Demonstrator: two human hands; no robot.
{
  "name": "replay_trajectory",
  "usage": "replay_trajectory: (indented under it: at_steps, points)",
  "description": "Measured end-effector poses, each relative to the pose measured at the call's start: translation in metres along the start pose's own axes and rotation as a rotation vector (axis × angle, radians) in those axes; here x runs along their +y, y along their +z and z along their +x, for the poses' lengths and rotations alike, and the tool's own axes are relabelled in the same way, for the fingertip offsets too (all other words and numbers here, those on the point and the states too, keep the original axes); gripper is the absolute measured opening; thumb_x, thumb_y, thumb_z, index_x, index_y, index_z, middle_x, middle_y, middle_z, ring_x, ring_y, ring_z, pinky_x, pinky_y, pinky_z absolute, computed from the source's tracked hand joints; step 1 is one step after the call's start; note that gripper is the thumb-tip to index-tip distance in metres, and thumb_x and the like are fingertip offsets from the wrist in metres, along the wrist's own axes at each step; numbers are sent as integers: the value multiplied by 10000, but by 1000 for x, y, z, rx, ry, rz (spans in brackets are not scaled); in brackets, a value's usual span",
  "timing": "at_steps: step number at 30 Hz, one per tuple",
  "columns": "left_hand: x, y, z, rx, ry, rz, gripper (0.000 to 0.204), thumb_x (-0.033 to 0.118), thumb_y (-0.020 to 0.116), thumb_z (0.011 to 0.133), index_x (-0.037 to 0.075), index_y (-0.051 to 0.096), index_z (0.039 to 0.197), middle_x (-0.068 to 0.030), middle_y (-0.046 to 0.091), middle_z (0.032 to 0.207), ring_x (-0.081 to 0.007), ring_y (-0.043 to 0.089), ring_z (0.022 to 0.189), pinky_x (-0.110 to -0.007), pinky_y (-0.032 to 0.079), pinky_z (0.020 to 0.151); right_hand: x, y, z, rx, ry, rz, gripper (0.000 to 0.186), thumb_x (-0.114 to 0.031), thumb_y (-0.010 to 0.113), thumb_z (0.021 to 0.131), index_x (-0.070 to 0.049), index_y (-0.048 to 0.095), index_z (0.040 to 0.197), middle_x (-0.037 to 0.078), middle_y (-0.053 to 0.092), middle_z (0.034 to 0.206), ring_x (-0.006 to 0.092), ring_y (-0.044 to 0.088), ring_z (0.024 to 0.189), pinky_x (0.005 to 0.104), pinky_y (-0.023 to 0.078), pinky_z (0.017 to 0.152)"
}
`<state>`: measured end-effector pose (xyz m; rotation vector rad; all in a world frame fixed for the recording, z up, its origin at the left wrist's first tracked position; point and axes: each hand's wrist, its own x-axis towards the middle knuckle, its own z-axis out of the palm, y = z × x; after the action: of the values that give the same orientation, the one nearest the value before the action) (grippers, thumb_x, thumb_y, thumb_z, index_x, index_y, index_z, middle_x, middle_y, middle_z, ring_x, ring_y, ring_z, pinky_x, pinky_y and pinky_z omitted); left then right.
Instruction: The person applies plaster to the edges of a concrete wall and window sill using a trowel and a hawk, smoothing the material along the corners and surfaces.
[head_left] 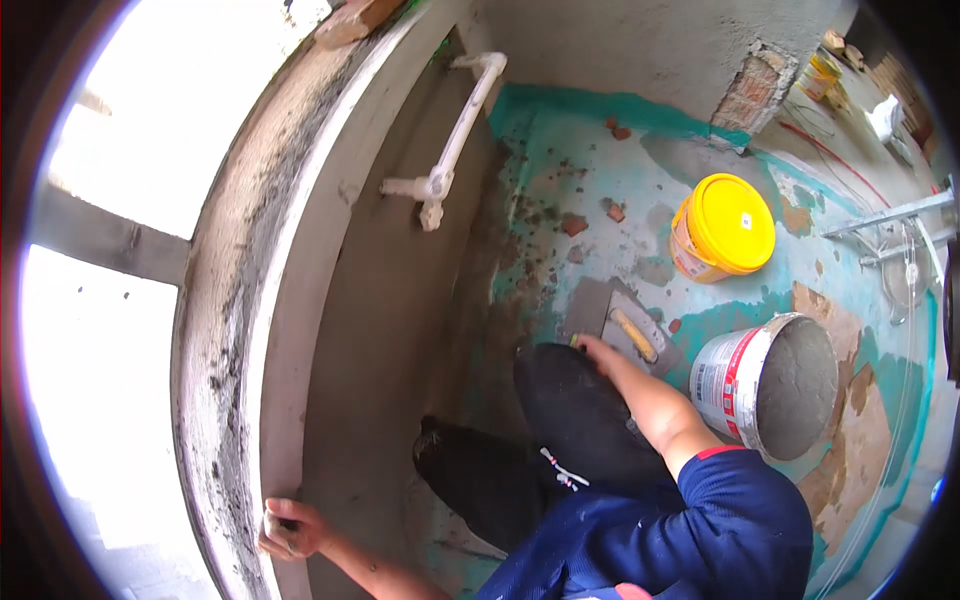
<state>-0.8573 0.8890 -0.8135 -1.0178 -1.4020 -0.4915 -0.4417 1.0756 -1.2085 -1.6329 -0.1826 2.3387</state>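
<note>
My left hand (292,530) rests at the window ledge (290,400), its fingers curled in; what they hold, if anything, I cannot make out. By my bent knee, my right hand (598,354) is closed round the short end of a flat tool with a broad grey blade (586,305), seen partly behind the knee. Beside that blade a plastering trowel (634,336) with a yellowish handle lies on the floor. To the right, a white bucket (718,385) leans toward me with grey mortar (798,385) in it.
A yellow lidded bucket (735,225) stands beyond the trowel. White pipe (460,130) juts from the grey wall (375,270) under the ledge. Torn cardboard (860,430) lies under the mortar bucket. Brick fragments (574,225) dot the turquoise-stained floor. A metal frame (890,215) stands at the right.
</note>
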Motion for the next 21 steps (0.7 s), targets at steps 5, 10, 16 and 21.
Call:
replay_trajectory:
  at_steps: [5,10,16,21]
  points:
    - [-6,2,-4,3,16,-26,250,155,658,847,38,553,653,-79,560,642,-254,516,551,-377,389,524,-37,-7,-34,283,-258,59,207,-263,602,765,-81,508,796,64,469,614,198,484,482,334,424,434]
    - [5,14,4,30,42,-45,225,144,691,817,31,577,659,-90,578,620,-260,516,529,-384,380,483,-90,-50,-236,467,-655,-312,563,-616,583,829,-56,569,774,-4,522,613,98,496,505,248,403,443]
    - [8,-10,40,194,66,-44,378,197,637,803,83,466,485,-65,432,482,-257,395,420,-405,277,416,-57,-118,-508,921,-582,-640,451,-431,594,886,-62,525,636,-12,457,495,91,441,403,271,343,379]
    - [12,-9,53,225,217,-119,368,187,632,818,77,478,502,-86,427,500,-275,404,440,-420,305,445,23,-228,-526,878,67,-462,536,-536,643,823,-40,551,640,45,479,532,164,442,416,332,361,406]
